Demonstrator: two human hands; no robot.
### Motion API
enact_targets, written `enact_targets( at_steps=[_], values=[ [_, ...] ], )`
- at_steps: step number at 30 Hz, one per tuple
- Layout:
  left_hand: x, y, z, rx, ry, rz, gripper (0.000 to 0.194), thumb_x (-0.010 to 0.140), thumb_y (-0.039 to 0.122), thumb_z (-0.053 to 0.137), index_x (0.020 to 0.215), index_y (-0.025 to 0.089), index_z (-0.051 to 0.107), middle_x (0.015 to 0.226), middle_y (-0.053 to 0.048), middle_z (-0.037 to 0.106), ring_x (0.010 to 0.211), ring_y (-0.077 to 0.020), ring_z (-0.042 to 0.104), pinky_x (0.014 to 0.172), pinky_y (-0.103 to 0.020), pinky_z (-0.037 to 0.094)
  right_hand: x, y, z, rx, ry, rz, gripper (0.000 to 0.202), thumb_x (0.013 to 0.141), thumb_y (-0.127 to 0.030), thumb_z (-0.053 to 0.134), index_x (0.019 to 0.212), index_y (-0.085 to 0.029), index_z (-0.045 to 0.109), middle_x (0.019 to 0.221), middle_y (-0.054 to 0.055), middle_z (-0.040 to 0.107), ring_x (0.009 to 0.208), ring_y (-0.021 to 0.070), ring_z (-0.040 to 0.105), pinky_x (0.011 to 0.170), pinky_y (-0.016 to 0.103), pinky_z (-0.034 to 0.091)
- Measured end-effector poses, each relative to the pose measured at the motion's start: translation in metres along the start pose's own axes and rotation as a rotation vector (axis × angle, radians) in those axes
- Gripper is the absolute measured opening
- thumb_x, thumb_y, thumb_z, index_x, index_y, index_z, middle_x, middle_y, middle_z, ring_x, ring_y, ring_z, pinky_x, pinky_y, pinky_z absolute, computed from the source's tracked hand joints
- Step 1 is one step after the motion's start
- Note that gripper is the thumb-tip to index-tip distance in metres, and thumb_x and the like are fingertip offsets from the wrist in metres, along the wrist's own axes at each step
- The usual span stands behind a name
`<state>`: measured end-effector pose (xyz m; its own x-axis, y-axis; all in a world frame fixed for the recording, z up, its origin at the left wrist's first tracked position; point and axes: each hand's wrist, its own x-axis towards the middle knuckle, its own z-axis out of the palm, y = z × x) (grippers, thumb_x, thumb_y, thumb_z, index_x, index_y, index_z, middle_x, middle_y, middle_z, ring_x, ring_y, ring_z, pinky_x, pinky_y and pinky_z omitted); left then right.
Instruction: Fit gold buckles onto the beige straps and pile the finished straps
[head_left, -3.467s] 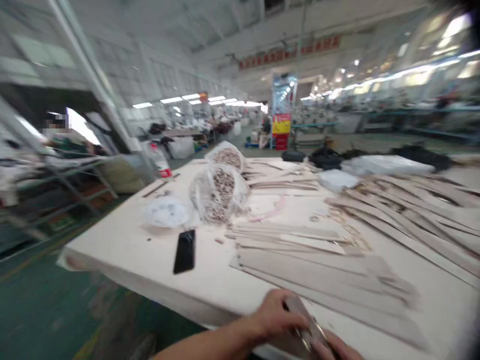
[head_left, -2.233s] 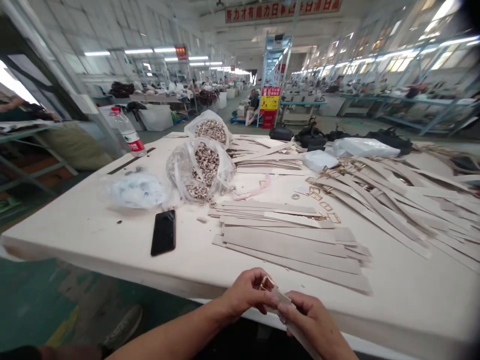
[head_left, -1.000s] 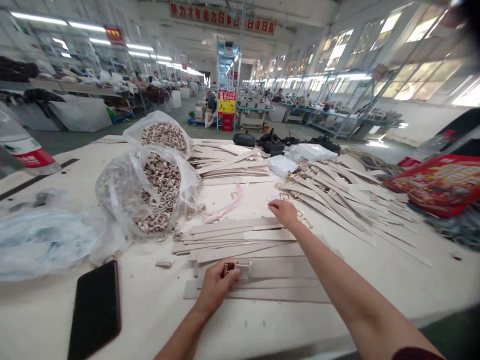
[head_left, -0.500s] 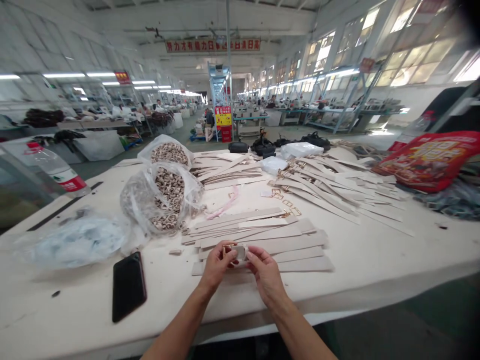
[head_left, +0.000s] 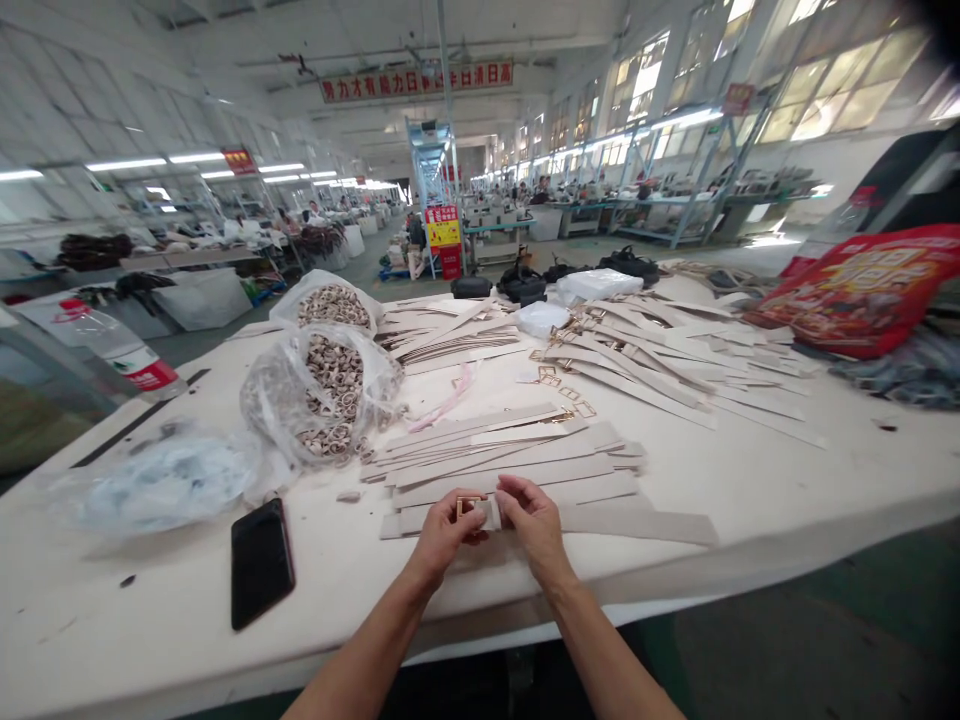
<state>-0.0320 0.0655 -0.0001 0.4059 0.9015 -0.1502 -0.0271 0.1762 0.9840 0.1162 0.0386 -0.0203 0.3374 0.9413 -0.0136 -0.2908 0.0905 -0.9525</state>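
Pinched in my left hand [head_left: 441, 538] is a gold rectangular buckle [head_left: 463, 506] at the end of a beige strap [head_left: 645, 524]. This strap appears to run rightward past my right hand [head_left: 535, 530]. My right hand's thumb and fingers close on a pale band [head_left: 491, 514] beside the buckle, perhaps a strap loop; its exact form is too small to tell. Under and beyond both hands lie several flat beige straps [head_left: 517, 465]. More gold buckles [head_left: 576, 402] rest on the table past them.
Clear plastic bags of beige loops [head_left: 334, 385] stand at the left, near a bag of pale blue pieces [head_left: 169, 485] and a black phone [head_left: 261, 562]. A bottle [head_left: 124, 345] is far left. Buckled straps [head_left: 637, 360] and a red bag [head_left: 862, 295] lie right on the table [head_left: 787, 500].
My right hand has shifted slightly right and up along the band, its fingers more curled. The buckle has moved slightly right with my left hand. The strap's end reaches further right, and the view has shifted slightly.
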Motion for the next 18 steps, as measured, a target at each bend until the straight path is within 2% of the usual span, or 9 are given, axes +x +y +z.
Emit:
enact_targets(
  at_steps=[3, 6, 10, 13, 16, 18],
  values=[
    [0.003, 0.001, 0.001, -0.022, 0.073, 0.011, 0.042, 0.068, 0.042, 0.070, 0.097, 0.014, 0.060, 0.073, 0.001, 0.059, 0.060, -0.0117, 0.059, 0.058, -0.024, 0.048, -0.004, 0.000, -0.002, -0.022, 0.009, -0.058, 0.027, 0.069, -0.033, 0.071, 0.091, -0.018, 0.069, 0.088, 0.004, 0.065, 0.080, 0.0171, 0.060, 0.070, 0.028, 0.051],
    [0.003, 0.004, 0.002, -0.003, 0.089, 0.030, 0.040, 0.068, 0.041, 0.070, 0.096, 0.014, 0.060, 0.073, 0.000, 0.059, 0.060, -0.0118, 0.058, 0.057, -0.023, 0.048, -0.007, -0.004, -0.006, -0.106, -0.074, -0.057, 0.021, 0.072, -0.034, 0.068, 0.084, -0.017, 0.070, 0.084, 0.004, 0.065, 0.073, 0.0160, 0.059, 0.063, 0.026, 0.050],
    [0.000, 0.005, 0.004, 0.045, 0.103, 0.024, 0.037, 0.070, 0.039, 0.069, 0.096, 0.014, 0.060, 0.075, -0.001, 0.061, 0.061, -0.0129, 0.060, 0.056, -0.023, 0.047, -0.012, -0.010, -0.008, -0.171, -0.178, -0.019, 0.023, 0.074, -0.034, 0.065, 0.088, -0.016, 0.068, 0.081, 0.004, 0.067, 0.068, 0.0158, 0.059, 0.057, 0.026, 0.049],
    [-0.002, 0.003, 0.003, 0.130, 0.059, 0.050, 0.032, 0.072, 0.036, 0.067, 0.095, 0.014, 0.062, 0.072, -0.001, 0.061, 0.061, -0.0123, 0.058, 0.055, -0.022, 0.046, -0.016, -0.015, -0.005, -0.347, -0.209, -0.092, 0.016, 0.074, -0.030, 0.063, 0.084, -0.017, 0.065, 0.073, 0.002, 0.065, 0.065, 0.0145, 0.058, 0.060, 0.025, 0.047],
    [-0.005, 0.002, 0.001, 0.225, 0.001, 0.112, 0.029, 0.073, 0.033, 0.065, 0.095, 0.014, 0.065, 0.070, -0.001, 0.062, 0.061, -0.0124, 0.057, 0.055, -0.022, 0.045, -0.020, -0.023, -0.004, -0.593, -0.226, -0.202, 0.011, 0.071, -0.023, 0.060, 0.079, -0.018, 0.065, 0.074, 0.001, 0.063, 0.065, 0.0132, 0.055, 0.060, 0.024, 0.043],
    [-0.009, 0.000, 0.001, 0.245, -0.016, 0.137, 0.029, 0.074, 0.033, 0.065, 0.096, 0.014, 0.065, 0.071, -0.002, 0.063, 0.062, -0.0132, 0.057, 0.056, -0.023, 0.045, -0.024, -0.029, -0.006, -0.680, -0.223, -0.214, 0.009, 0.069, -0.023, 0.061, 0.075, -0.018, 0.065, 0.072, 0.001, 0.061, 0.064, 0.0134, 0.054, 0.059, 0.023, 0.042]
  ],
)
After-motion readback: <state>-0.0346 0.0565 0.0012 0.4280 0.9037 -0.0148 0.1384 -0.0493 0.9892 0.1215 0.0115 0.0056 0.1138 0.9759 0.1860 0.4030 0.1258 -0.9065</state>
